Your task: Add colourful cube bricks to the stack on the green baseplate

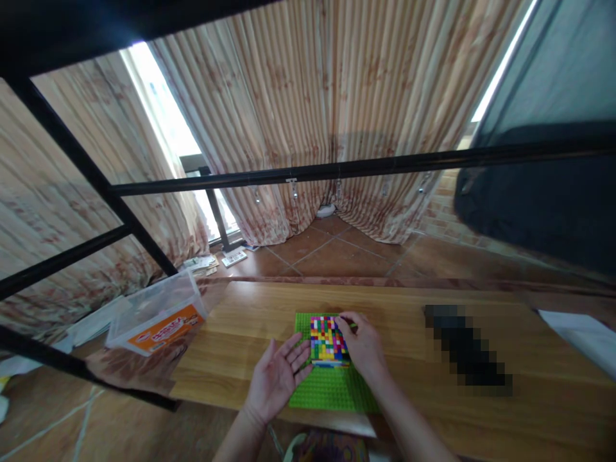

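A green studded baseplate (332, 393) lies on the wooden table, and on it stands a block of multicoloured toy bricks (328, 340) several layers thick. My left hand (282, 372) is open beside the block's left side, palm turned up and fingers spread, with nothing visible in it. At the block's upper right corner, my right hand (362, 343) has its thumb and fingers pinched together, touching or very near the top bricks. Whatever those fingertips hold is too small and partly hidden to make out.
The wooden table (231, 346) carries a blurred-out dark object (466, 346) on the right. A clear plastic box (158, 311) with an orange label stands at the left. Black metal bars (298, 173) cross in front of striped curtains (279, 83). White paper (577, 337) lies far right.
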The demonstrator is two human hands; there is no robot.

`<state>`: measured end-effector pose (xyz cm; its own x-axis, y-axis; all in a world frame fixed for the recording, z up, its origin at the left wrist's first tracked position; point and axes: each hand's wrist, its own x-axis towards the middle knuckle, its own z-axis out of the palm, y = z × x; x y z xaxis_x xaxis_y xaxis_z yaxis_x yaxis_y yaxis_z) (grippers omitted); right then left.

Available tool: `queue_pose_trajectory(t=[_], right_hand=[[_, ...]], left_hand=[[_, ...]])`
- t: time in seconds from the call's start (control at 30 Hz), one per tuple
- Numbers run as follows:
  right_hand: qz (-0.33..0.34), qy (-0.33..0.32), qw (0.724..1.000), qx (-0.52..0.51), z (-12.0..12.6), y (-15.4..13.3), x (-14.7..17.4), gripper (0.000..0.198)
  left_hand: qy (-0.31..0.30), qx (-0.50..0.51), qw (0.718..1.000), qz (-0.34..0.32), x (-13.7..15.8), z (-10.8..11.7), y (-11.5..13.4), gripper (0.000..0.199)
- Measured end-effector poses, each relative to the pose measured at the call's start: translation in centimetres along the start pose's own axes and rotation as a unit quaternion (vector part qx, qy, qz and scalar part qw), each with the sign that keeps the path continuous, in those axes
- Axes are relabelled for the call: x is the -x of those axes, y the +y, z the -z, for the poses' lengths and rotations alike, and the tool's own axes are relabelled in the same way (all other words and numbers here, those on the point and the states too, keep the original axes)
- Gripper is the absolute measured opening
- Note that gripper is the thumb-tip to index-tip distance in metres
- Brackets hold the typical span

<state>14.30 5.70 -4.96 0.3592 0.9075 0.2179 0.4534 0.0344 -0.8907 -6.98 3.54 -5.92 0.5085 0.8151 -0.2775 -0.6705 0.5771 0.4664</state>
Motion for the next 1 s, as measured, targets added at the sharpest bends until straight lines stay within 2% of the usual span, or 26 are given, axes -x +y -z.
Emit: queue_pose_trajectory(t=[0.1,0.17,0.23,0.3,0.37,0.43,0.53,0.6,0.7,0.77,0.93,1.0], right_hand=[[-0.008,-0.002,1.0,-0.012,0.0,0.0,0.1,0.035],[-0.023,0.0,0.999,-0.025,0.1,0.0,0.0,0.039],[-0.043,0.011,0.998,-0.041,0.5,0.1,-0.1,0.045],[-0.067,0.028,0.995,-0.065,1.0,0.2,-0.5,0.051],[-0.096,0.045,0.99,-0.09,1.5,0.4,-0.9,0.055],[-0.113,0.063,0.985,-0.112,1.9,0.5,-1.3,0.058],[-0.102,0.08,0.984,-0.124,2.2,0.5,-1.5,0.059],[-0.084,0.078,0.987,-0.111,2.3,0.5,-1.4,0.058],[-0.062,0.064,0.992,-0.094,2.2,0.6,-1.2,0.055],[-0.06,0.054,0.993,-0.091,2.2,0.7,-0.9,0.055],[-0.075,0.033,0.994,-0.07,2.0,0.7,-0.3,0.054],[-0.086,0.032,0.993,-0.068,2.0,0.6,-0.2,0.053]], left_hand=[[0.039,-0.033,0.998,-0.022,0.1,-0.7,-0.1,0.039],[0.082,-0.078,0.992,-0.062,0.0,-1.4,0.0,0.034],[0.135,-0.146,0.972,-0.126,-0.5,-2.5,0.3,0.026],[0.174,-0.226,0.938,-0.196,-1.4,-4.0,0.7,0.019],[0.154,-0.292,0.917,-0.225,-2.8,-5.7,1.2,0.021],[0.108,-0.348,0.9,-0.24,-4.6,-7.5,1.4,0.024],[0.025,-0.428,0.873,-0.231,-7.3,-9.6,0.7,0.027],[0.004,-0.477,0.852,-0.216,-8.8,-10.3,-0.4,0.027],[-0.008,-0.521,0.826,-0.213,-9.9,-10.2,-2.1,0.021],[-0.011,-0.521,0.825,-0.221,-10.1,-9.8,-2.7,0.019],[-0.011,-0.545,0.811,-0.212,-10.1,-9.1,-2.8,0.031],[-0.005,-0.533,0.819,-0.212,-10.3,-9.0,-2.7,0.036]])
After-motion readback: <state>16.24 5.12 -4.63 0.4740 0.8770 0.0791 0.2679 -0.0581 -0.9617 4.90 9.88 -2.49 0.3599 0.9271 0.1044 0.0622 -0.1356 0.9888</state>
